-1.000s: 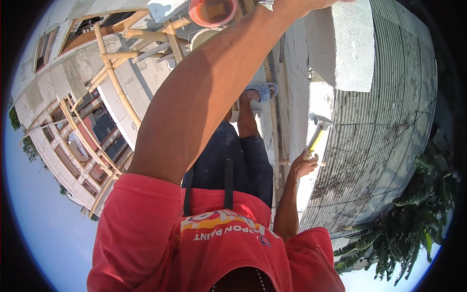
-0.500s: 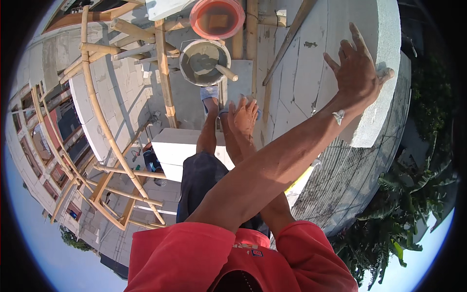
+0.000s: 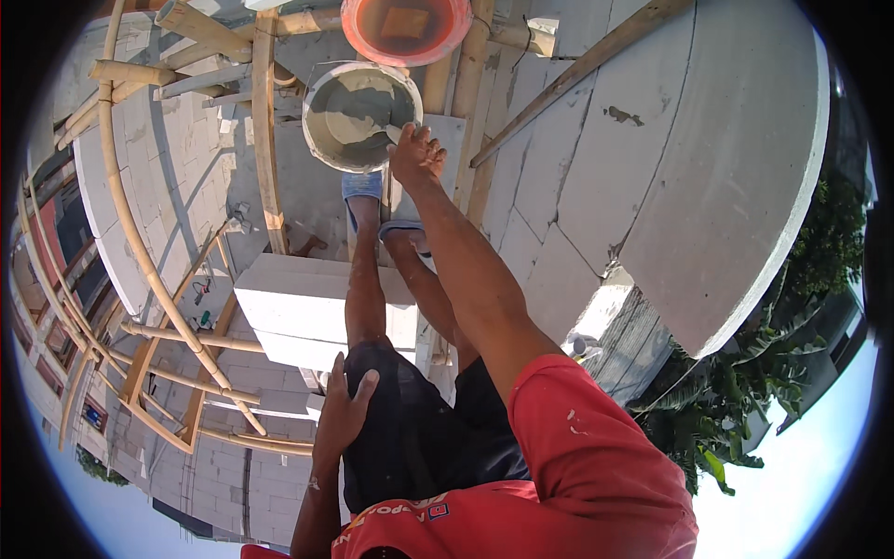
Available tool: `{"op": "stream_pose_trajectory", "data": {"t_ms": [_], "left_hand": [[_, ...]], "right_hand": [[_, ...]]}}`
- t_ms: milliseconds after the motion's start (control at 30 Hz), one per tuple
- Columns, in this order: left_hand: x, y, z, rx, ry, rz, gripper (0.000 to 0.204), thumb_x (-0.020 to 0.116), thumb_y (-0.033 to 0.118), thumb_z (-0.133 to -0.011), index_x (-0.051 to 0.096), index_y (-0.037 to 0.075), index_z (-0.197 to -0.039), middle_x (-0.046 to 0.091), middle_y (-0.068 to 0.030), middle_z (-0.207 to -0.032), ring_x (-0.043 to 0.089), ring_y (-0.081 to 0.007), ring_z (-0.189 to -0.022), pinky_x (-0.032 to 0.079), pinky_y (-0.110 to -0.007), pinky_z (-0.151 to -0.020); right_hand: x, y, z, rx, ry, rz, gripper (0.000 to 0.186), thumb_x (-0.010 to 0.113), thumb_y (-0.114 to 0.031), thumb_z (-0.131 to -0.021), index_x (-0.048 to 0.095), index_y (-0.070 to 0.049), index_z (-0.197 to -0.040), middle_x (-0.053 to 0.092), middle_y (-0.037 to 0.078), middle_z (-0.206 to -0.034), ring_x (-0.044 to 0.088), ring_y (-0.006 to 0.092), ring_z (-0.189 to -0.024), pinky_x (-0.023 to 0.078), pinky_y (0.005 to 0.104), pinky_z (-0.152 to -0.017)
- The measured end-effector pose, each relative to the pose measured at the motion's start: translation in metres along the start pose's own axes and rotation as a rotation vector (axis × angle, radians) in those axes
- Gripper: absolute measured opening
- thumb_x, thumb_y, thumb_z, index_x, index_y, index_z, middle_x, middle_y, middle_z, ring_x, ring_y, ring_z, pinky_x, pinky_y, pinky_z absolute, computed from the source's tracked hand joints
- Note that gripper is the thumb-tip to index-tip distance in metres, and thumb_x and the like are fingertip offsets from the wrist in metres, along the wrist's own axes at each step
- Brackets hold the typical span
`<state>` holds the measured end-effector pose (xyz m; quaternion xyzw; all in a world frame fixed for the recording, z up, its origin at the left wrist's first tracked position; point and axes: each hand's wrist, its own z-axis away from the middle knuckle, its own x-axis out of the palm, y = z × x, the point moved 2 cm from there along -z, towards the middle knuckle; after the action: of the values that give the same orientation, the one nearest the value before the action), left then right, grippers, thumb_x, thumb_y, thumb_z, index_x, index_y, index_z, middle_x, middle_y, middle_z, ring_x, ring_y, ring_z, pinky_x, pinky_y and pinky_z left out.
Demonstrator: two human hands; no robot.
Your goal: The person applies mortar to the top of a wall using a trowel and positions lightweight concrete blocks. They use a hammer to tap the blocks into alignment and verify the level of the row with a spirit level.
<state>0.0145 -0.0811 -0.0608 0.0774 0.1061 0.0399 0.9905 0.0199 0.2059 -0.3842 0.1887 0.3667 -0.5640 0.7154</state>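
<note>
My right hand (image 3: 419,152) reaches to the bucket of grey mortar (image 3: 349,116), its fingers curled on the trowel handle (image 3: 396,132) at the bucket's right rim. The hand hides much of the handle. My left hand (image 3: 346,405) lies beside my left thigh (image 3: 391,438), fingers extended and thumb apart, holding nothing. Beyond the bucket is an orange basin (image 3: 358,28) with brownish liquid and a squarish item in it. My feet in blue sandals (image 3: 361,186) are just below the bucket, near a stack of white blocks (image 3: 289,312).
A block wall (image 3: 577,149) runs along my right, topped by a large pale block (image 3: 726,186); a timber (image 3: 587,61) leans across it. Bamboo scaffold poles (image 3: 158,261) and more block walls are on the left. Leafy plants (image 3: 708,429) stand beyond the wall at lower right.
My left hand has left the pale block and moved down to my thigh. My right hand has let go of the hammer and reached forward to the bucket. The view has shifted.
</note>
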Motion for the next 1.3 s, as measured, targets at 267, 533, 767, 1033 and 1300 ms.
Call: {"op": "stream_pose_trajectory", "data": {"t_ms": [267, 533, 767, 1033, 1300], "left_hand": [[0.036, 0.009, -0.005, -0.078, 0.048, -0.269, 0.101, 0.069, 0.045, -0.091, 0.009, -0.001, -0.157, 0.033, -0.0366, -0.149, 0.038, -0.0537, -0.137, 0.039, -0.056, -0.110], [0.027, 0.014, 0.000, -0.107, 0.037, -0.201, 0.098, 0.068, 0.044, -0.091, 0.011, 0.003, -0.159, 0.033, -0.0323, -0.150, 0.039, -0.0508, -0.137, 0.040, -0.057, -0.108], [0.020, 0.011, -0.001, -0.082, 0.036, -0.209, 0.096, 0.067, 0.045, -0.092, 0.012, 0.004, -0.159, 0.036, -0.0305, -0.148, 0.040, -0.0492, -0.137, 0.041, -0.057, -0.107], [0.020, 0.005, 0.002, -0.046, 0.069, -0.282, 0.093, 0.065, 0.047, -0.093, 0.015, 0.004, -0.158, 0.036, -0.0326, -0.147, 0.049, -0.0515, -0.129, 0.043, -0.056, -0.104], [0.023, 0.008, -0.001, -0.035, 0.084, -0.346, 0.092, 0.065, 0.046, -0.092, 0.016, 0.003, -0.157, 0.038, -0.0325, -0.146, 0.052, -0.0511, -0.126, 0.045, -0.055, -0.102]], "right_hand": [[-0.060, -0.016, -0.008, -0.061, -0.476, -0.171, 0.058, 0.064, -0.038, -0.087, 0.054, 0.002, -0.129, 0.065, 0.028, -0.124, 0.062, 0.0452, -0.118, 0.050, 0.0531, -0.099], [-0.097, 0.025, 0.086, -0.232, -0.269, 0.171, 0.063, 0.068, -0.014, -0.084, 0.040, 0.000, -0.139, 0.056, 0.020, -0.133, 0.064, 0.0397, -0.113, 0.052, 0.0550, -0.091], [-0.052, 0.094, 0.137, -0.429, 0.045, 0.526, 0.060, 0.059, -0.009, -0.091, 0.040, -0.019, -0.147, 0.053, 0.012, -0.140, 0.053, 0.0335, -0.125, 0.044, 0.0474, -0.099], [-0.093, 0.096, 0.173, -0.269, -0.131, 0.214, 0.055, 0.060, -0.015, -0.091, 0.045, -0.017, -0.144, 0.052, 0.013, -0.142, 0.055, 0.0362, -0.123, 0.045, 0.0514, -0.097], [-0.049, 0.058, 0.107, 0.200, -0.407, -1.312, 0.049, 0.069, -0.037, -0.094, 0.053, -0.005, -0.127, 0.061, 0.008, -0.077, 0.053, 0.0126, -0.052, 0.043, 0.0275, -0.044]]}}
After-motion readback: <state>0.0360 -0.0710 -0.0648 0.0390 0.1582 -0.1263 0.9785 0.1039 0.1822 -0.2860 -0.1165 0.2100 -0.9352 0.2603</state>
